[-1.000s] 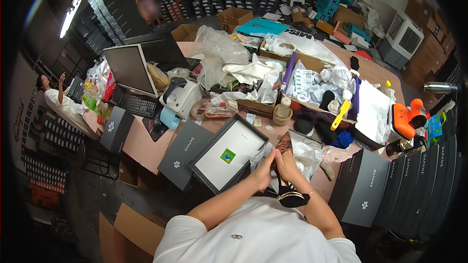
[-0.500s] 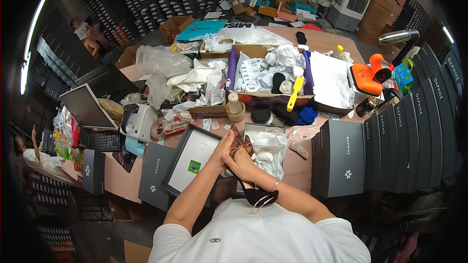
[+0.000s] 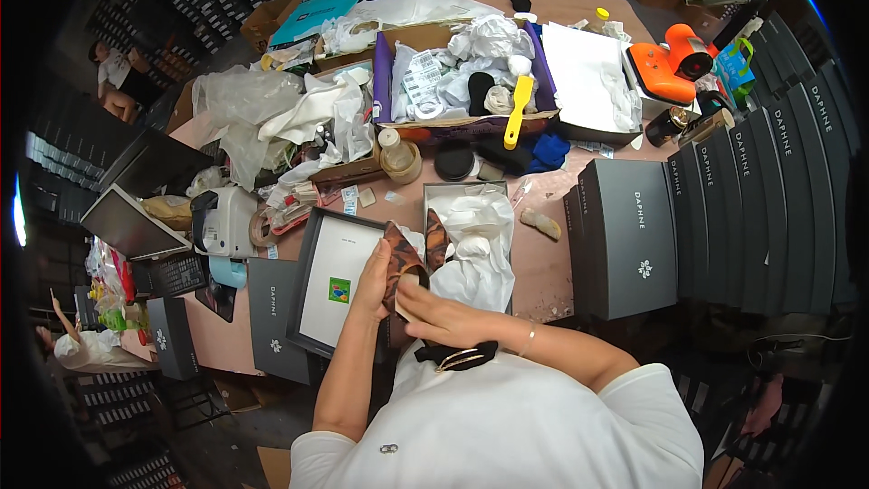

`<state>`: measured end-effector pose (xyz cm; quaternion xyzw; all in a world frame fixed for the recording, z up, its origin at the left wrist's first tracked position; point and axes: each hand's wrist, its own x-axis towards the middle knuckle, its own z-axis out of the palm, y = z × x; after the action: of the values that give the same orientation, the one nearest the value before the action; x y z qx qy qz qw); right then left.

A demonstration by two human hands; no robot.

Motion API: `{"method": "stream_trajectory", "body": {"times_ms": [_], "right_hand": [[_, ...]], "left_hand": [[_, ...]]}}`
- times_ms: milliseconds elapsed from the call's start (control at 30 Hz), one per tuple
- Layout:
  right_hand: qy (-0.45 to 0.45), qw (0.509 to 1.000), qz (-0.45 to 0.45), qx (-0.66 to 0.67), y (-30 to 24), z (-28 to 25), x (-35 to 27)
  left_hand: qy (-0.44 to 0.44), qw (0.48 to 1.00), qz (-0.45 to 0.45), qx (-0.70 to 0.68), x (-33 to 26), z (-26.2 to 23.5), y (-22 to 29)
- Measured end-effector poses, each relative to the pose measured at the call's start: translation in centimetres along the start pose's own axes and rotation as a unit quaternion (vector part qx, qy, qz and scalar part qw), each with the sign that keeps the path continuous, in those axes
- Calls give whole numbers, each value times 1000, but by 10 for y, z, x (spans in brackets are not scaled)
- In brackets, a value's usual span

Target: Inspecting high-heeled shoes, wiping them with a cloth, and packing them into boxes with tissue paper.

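My left hand [image 3: 369,288] is wrapped round the front of a brown-and-black patterned shoe [image 3: 402,254] above the table. My right hand [image 3: 445,319] lies with fingers stretched out against the shoe's pale insole. Close to my white shirt is the shoe's black back part [image 3: 457,356], with gold-coloured trim. In front of me stands an open grey shoebox [image 3: 503,190] filled with white tissue paper [image 3: 471,254]. A second patterned shoe [image 3: 436,241] shows along its left inner side. Beside it lies the box lid [image 3: 303,303], inside up, with a green sticker in it.
Grey shoeboxes [image 3: 625,244] are stacked to the right. A purple-edged carton [image 3: 385,81] of crumpled paper stands ahead, with a yellow shoehorn-like tool [image 3: 519,113]. An orange device [image 3: 665,68] sits at the far right. A monitor [image 3: 140,222] and label printer [image 3: 224,222] stand left.
My right hand has gone from closed fingers at the shoe's front to flat fingers on its insole. The shoe has turned, and the view has shifted.
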<state>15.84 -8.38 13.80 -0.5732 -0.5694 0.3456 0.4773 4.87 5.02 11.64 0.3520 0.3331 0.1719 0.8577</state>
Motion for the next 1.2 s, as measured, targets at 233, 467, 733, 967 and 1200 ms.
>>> {"method": "stream_trajectory", "body": {"times_ms": [233, 467, 733, 967, 1200], "right_hand": [[91, 885, 80, -451, 88, -97, -6], [204, 930, 157, -261, 53, -114, -14], [59, 952, -91, -286, 21, -21, -10], [46, 944, -181, -270, 9, -52, -15], [-14, 943, -158, -293, 22, -36, -13]], "left_hand": [[-83, 988, -76, -109, 16, 9, -21], [-4, 971, -122, -203, -32, 45, -40], [33, 989, -72, -125, -42, 59, -40], [24, 983, -81, -162, -40, 41, -49], [23, 987, -65, -142, -38, 57, -36]]}}
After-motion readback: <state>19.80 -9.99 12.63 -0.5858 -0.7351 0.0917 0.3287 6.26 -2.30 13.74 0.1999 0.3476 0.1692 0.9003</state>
